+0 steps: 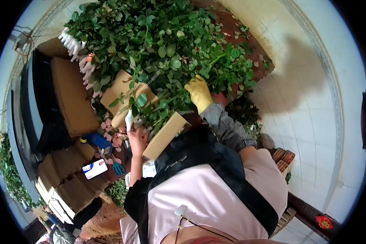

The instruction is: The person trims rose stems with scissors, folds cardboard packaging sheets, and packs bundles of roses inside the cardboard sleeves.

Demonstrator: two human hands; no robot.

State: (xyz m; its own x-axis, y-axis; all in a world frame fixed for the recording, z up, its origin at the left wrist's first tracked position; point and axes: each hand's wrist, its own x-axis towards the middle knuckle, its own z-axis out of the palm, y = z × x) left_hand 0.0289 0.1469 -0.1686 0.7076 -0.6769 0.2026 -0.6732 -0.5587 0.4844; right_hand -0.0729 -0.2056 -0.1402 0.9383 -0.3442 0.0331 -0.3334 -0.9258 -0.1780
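Two hands are busy at a red-brown counter (256, 51). Close to the black apron (183, 162), a strip of cardboard (164, 137) stands up by the bare left hand (137, 140) and could get in its way. The left fingers are at the bottom of a white bud (129, 120), which looks like it wears a little net. I can't tell if they hold it. The bud has a leafy stem and sits in front of a brown sheet (120, 90).

A bit farther off, the right hand (199, 93), in a yellow glove, has its fingers bent at the edge of a big pile of leafy stems (162, 49). I can't tell if they grip any. The stems are all mixed up, so one pull could drag others along or tear leaves. Any thorns could poke the bare hand. A squeeze too hard could crush the bud.

To the left lie blue scissors (118, 169), a white card (94, 168) and piled cardboard (65, 183). Past the pile's left side, more pale wrapped tips (73, 44) poke out. A pale wall (309, 73) stands off to the right.
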